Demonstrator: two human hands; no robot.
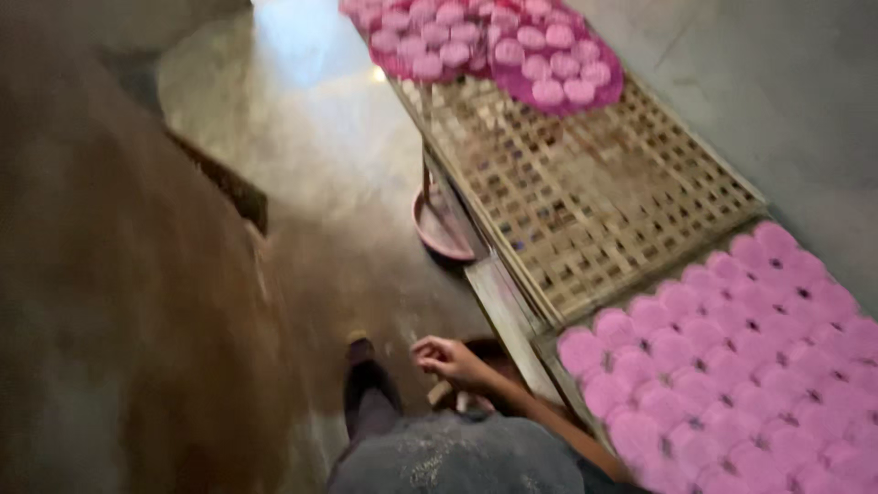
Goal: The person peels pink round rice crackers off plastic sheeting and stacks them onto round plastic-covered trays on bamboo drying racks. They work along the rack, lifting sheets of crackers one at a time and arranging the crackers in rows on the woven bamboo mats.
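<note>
Dozens of pink discs (732, 366), probably soft and fragile, want lifting by edges; right hand (448, 359) loosely curled, empty; left unseen.

Pink round discs (732, 366) packed flat in rows on woven rack (594, 192).

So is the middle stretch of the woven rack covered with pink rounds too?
No, the woven rack is bare in the middle; pink rounds lie only at its near and far ends.
</note>
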